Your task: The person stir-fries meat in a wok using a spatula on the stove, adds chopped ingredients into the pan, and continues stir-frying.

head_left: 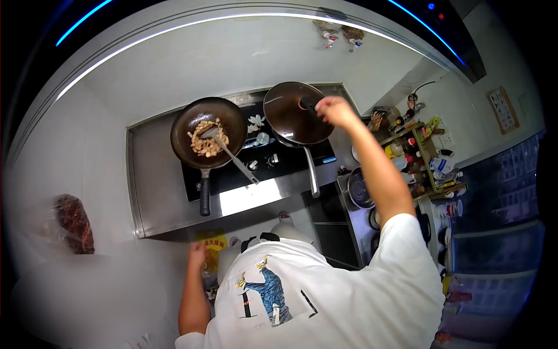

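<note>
My right hand [335, 110] grips the dark knob of a glass lid [289, 119] over the right burner. Beneath that lid is a pan with a long silver handle [312, 173]; what it holds is hidden. My left hand [197, 255] hangs low beside my body, fingers curled in, with nothing visible in it. On the left burner sits a dark wok [185, 119] with a black handle. Browned chopped pieces of food [200, 145] lie in the wok, and a grey spatula [231, 154] rests in them, its handle sticking out over the rim.
The black gas hob [264, 152] is set in a steel counter [152, 174]. A metal bowl [359, 189] stands to the right, near a rack of bottles [410, 157]. A yellow bag [212, 244] is on the floor. A dark reddish item in plastic [75, 224] is at left.
</note>
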### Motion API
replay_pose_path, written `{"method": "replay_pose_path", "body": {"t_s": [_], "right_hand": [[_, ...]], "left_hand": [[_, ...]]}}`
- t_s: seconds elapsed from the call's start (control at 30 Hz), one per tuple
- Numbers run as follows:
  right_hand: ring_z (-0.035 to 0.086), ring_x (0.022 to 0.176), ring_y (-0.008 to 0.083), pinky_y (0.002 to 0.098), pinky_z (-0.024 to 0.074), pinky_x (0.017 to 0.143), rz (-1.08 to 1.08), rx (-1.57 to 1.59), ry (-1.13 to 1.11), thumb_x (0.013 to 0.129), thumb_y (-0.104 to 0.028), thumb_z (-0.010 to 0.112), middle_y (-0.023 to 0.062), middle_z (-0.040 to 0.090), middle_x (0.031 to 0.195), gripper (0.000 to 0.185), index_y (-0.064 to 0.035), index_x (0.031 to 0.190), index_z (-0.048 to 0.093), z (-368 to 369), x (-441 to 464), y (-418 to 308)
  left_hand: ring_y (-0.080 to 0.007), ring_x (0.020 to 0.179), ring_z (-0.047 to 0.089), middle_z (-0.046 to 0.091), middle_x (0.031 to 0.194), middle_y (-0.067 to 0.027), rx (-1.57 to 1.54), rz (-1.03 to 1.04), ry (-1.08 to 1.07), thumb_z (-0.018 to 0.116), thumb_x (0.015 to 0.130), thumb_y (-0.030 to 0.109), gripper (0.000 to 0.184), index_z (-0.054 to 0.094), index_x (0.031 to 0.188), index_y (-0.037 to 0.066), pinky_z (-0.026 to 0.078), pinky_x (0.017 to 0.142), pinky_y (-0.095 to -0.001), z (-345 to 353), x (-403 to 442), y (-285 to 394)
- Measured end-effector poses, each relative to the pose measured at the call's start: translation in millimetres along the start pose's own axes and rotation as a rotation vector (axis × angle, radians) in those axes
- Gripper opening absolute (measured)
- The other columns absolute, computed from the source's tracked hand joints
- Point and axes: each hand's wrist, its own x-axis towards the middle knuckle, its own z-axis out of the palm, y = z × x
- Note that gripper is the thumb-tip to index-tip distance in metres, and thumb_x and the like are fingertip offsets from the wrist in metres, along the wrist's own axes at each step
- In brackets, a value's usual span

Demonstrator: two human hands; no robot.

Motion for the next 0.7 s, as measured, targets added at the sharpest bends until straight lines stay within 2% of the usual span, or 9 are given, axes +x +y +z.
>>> {"method": "replay_pose_path", "body": {"t_s": [0.03, 0.1, 0.13, 0.2, 0.23, 0.27, 0.3, 0.43, 0.7], "right_hand": [[0.057, 0.056, 0.0128, 0.0276, 0.0467, 0.050, -0.007, -0.055, 0.015, 0.082, -0.013, 0.057, 0.0045, 0.065, 0.072, 0.011, -0.0072, 0.083, 0.067, -30, 18, -2], [0.058, 0.057, 0.0152, 0.0308, 0.0489, 0.052, -0.078, -0.135, 0.059, 0.078, -0.010, 0.055, 0.0035, 0.066, 0.075, 0.012, -0.0094, 0.082, 0.067, -87, 51, -16], [0.058, 0.059, 0.0140, 0.0307, 0.0477, 0.051, -0.199, -0.430, 0.046, 0.077, -0.009, 0.052, 0.0019, 0.065, 0.076, 0.015, -0.0103, 0.081, 0.067, -125, 95, -1], [0.058, 0.060, 0.0121, 0.0301, 0.0457, 0.050, -0.101, -0.246, 0.169, 0.077, -0.012, 0.054, 0.0012, 0.065, 0.076, 0.013, -0.0114, 0.082, 0.066, -174, 112, -40], [0.056, 0.058, 0.0111, 0.0291, 0.0439, 0.049, -0.105, -0.298, 0.198, 0.077, -0.013, 0.057, 0.0018, 0.065, 0.074, 0.011, -0.0111, 0.084, 0.066, -200, 135, -47], [0.052, 0.055, 0.0093, 0.0259, 0.0397, 0.044, -0.139, -0.198, 0.195, 0.081, -0.020, 0.059, -0.0012, 0.061, 0.069, 0.014, -0.0100, 0.086, 0.066, -225, 153, -50], [0.054, 0.053, 0.0127, 0.0279, 0.0389, 0.042, -0.326, -0.153, 0.343, 0.081, -0.019, 0.059, 0.0014, 0.062, 0.069, 0.014, -0.0082, 0.086, 0.066, -240, 196, -34], [0.054, 0.052, 0.0130, 0.0281, 0.0392, 0.042, -0.358, -0.153, 0.391, 0.081, -0.019, 0.058, 0.0016, 0.062, 0.069, 0.014, -0.0080, 0.086, 0.066, -286, 266, -43], [0.054, 0.052, 0.0137, 0.0284, 0.0397, 0.042, -0.345, -0.290, 0.260, 0.081, -0.019, 0.058, 0.0022, 0.062, 0.070, 0.014, -0.0076, 0.086, 0.066, -289, 346, -52]], "left_hand": [[-0.0167, 0.055, 0.055, 0.059, 0.070, -0.0073, 0.027, -0.121, -0.006, 0.057, 0.090, 0.029, 0.027, 0.058, 0.090, 0.002, 0.044, 0.049, -0.0315, -3, -4, -37], [-0.0279, 0.072, 0.060, 0.063, 0.080, -0.0150, 0.802, 0.185, -0.171, 0.056, 0.081, 0.019, 0.023, 0.059, 0.094, 0.000, 0.047, 0.066, -0.0410, -12, -20, -112], [-0.0335, 0.080, 0.063, 0.065, 0.085, -0.0188, 1.134, 0.377, -0.172, 0.055, 0.077, 0.013, 0.025, 0.060, 0.096, -0.002, 0.049, 0.075, -0.0458, -16, -29, -144], [-0.0340, 0.077, 0.063, 0.063, 0.081, -0.0184, 0.587, 0.022, 0.027, 0.051, 0.080, 0.011, 0.020, 0.061, 0.092, -0.001, 0.050, 0.070, -0.0457, 3, -84, -136], [-0.0329, 0.075, 0.063, 0.063, 0.079, -0.0176, 0.636, 0.048, 0.044, 0.051, 0.081, 0.012, 0.019, 0.061, 0.091, -0.001, 0.050, 0.067, -0.0451, 14, -101, -126], [-0.0317, 0.072, 0.063, 0.062, 0.078, -0.0168, 0.684, 0.073, 0.063, 0.051, 0.082, 0.013, 0.018, 0.060, 0.090, -0.001, 0.050, 0.064, -0.0444, 25, -118, -116], [-0.0288, 0.069, 0.062, 0.062, 0.078, -0.0153, 0.484, -0.062, 0.090, 0.052, 0.083, 0.016, 0.019, 0.060, 0.089, 0.000, 0.049, 0.061, -0.0418, 43, -126, -105], [-0.0170, 0.056, 0.058, 0.061, 0.078, -0.0094, -0.351, -0.573, 0.181, 0.053, 0.090, 0.027, 0.024, 0.059, 0.086, 0.004, 0.045, 0.047, -0.0317, 109, -168, -75], [-0.0166, 0.066, 0.059, 0.061, 0.082, -0.0062, -0.375, -0.594, 0.305, 0.055, 0.091, 0.031, 0.027, 0.058, 0.101, 0.006, 0.047, 0.057, -0.0304, 212, -216, -26]]}}
